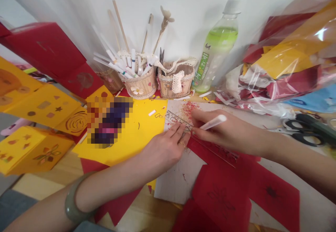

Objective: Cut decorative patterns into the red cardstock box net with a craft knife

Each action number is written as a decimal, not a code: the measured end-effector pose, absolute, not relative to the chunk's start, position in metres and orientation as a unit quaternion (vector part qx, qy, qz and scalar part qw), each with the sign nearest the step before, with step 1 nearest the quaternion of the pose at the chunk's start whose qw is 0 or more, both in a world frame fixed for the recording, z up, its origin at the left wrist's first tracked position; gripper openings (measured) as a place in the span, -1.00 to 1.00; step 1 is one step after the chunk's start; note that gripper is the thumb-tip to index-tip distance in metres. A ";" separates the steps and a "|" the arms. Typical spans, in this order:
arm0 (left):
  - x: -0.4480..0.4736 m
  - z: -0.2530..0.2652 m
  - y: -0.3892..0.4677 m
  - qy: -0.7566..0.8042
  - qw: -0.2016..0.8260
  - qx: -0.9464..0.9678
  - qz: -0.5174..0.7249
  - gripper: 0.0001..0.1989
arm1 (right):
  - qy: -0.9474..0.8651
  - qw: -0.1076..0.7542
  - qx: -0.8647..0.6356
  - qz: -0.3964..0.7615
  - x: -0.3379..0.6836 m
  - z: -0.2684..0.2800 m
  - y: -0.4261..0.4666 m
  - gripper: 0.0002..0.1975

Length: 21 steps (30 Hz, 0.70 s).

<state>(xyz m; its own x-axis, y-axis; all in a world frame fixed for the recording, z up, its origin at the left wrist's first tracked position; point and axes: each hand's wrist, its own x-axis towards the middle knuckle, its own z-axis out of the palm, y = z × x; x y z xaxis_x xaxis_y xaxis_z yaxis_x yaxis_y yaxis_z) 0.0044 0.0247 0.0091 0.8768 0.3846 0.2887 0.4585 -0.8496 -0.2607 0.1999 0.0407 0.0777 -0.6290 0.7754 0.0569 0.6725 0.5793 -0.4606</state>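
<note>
A clear stencil ruler with cut-out shapes lies slantwise over a red paper cut-out and a grey board. My left hand presses on the ruler with its fingers stretched flat. Beside it, my right hand is closed around a white pen, whose tip is hidden near the ruler. On the yellow paper at left sit a small white cap and a few drawn outlines. Dark drawings mark the red flaps.
Decorated wooden pots of white markers stand against the wall, near a green drink bottle. Black-handled scissors lie right, below a plastic bag of paper scraps. Yellow paper boxes are at left. Reddish crumbs litter the board.
</note>
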 end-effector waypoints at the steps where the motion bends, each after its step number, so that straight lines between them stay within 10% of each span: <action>1: 0.004 0.010 0.025 -0.218 0.163 -0.956 -0.112 -0.67 | -0.865 0.157 -0.434 0.196 0.206 0.077 0.038 -0.84; 21: -0.002 0.013 0.026 -0.194 0.125 -0.962 -0.145 -0.60 | -0.791 0.209 -0.573 0.044 0.253 0.027 -0.043 -0.79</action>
